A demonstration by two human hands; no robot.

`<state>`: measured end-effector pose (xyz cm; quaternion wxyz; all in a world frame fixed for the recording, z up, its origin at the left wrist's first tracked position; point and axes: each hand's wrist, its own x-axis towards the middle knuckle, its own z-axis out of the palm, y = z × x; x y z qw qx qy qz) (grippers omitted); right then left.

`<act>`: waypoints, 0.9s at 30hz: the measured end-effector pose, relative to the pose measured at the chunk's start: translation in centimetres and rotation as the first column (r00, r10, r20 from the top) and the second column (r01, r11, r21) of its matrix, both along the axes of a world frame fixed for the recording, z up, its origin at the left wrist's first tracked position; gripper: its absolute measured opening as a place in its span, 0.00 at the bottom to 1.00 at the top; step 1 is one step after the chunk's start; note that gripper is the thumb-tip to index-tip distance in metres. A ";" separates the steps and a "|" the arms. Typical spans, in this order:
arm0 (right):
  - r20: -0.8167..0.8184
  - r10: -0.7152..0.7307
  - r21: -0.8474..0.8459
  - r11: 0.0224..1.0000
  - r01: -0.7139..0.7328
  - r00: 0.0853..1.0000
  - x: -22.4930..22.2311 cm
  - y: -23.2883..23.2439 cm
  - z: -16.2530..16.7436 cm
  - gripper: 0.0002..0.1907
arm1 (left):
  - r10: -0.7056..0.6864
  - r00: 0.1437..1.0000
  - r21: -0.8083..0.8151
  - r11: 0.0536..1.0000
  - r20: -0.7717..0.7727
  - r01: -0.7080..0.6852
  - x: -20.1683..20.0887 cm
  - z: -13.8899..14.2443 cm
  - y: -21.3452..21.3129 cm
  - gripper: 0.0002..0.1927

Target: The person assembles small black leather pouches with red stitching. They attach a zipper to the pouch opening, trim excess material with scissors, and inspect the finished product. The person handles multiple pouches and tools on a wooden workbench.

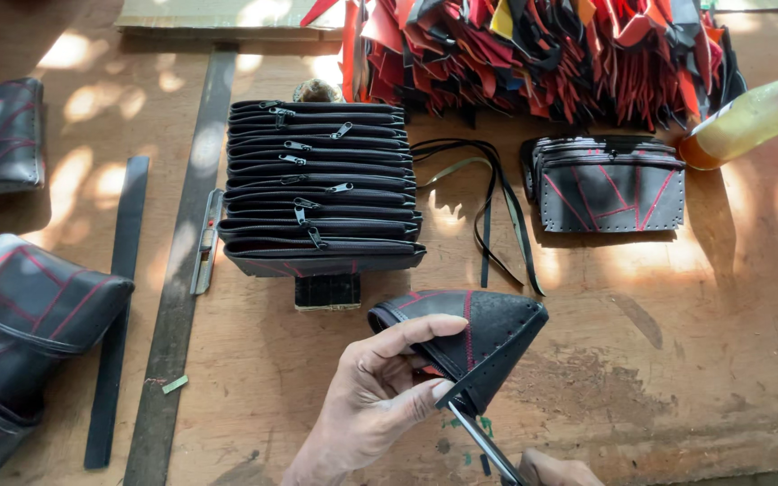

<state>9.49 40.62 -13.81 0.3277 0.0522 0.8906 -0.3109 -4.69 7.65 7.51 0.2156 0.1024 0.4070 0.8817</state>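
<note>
The left hand (366, 405) pinches a folded black piece with red stitching (474, 337) just above the near tabletop (677, 396), fingers closed on its lower corner; the right hand (556, 470), mostly out of frame, grips scissors (488, 445) whose blades meet that corner beside the thumb (a slip could nick it, or cut the seam); how tightly those fingers close I cannot tell. Farther off: one stack of about ten zippered pouches (321, 189), a smaller stack of stitched panels (610, 184), loose straps (488, 207), one bottle (749, 117), a heap of red and black offcuts (542, 54).
</note>
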 end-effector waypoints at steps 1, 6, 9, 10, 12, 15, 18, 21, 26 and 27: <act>-0.015 0.002 0.035 0.999 -0.001 1.000 -0.1 0.2 -0.1 0.03 | 0.004 1.000 0.017 1.000 -0.005 -0.003 0.0 0.1 0.0 0.24; 0.041 0.051 0.107 0.993 -0.056 0.998 0.2 0.8 -0.6 0.11 | 0.008 1.000 0.010 1.000 0.017 -0.008 -0.2 0.3 0.1 0.23; 0.052 -0.047 0.033 0.998 0.045 0.998 0.4 0.7 0.7 0.12 | -0.014 1.000 0.025 1.000 0.028 0.013 -0.2 0.3 0.4 0.22; 0.056 -0.079 0.004 0.997 0.079 0.995 0.4 0.6 1.4 0.13 | -0.016 0.999 0.026 1.000 0.029 0.015 -0.2 0.3 0.4 0.22; 0.030 -0.101 -0.039 0.994 0.102 0.994 0.1 0.2 2.8 0.15 | -0.026 0.999 0.036 0.999 0.023 0.025 -0.2 0.3 0.4 0.23; -0.001 -0.104 -0.059 0.993 0.104 0.995 -0.8 -0.4 4.4 0.16 | -0.055 0.998 0.072 0.996 0.006 0.055 -0.3 0.4 0.0 0.25; -0.012 -0.098 -0.103 0.990 0.096 0.995 -1.3 -0.5 5.1 0.15 | -0.088 0.996 0.090 0.992 0.012 0.086 -0.4 0.6 -0.3 0.28; -0.044 -0.081 -0.131 0.989 0.074 0.996 -1.2 0.1 4.9 0.15 | -0.073 0.997 0.054 0.996 0.026 0.071 -0.4 0.7 -0.3 0.29; -0.087 -0.071 -0.348 0.937 0.036 0.994 -0.7 2.2 3.4 0.22 | -0.091 0.995 0.078 0.993 0.036 0.088 -0.3 0.8 -0.1 0.29; -0.095 -0.101 -0.415 0.908 0.053 0.990 -0.7 2.6 3.0 0.24 | -0.087 0.996 0.073 0.994 0.031 0.085 -0.3 0.8 -0.2 0.29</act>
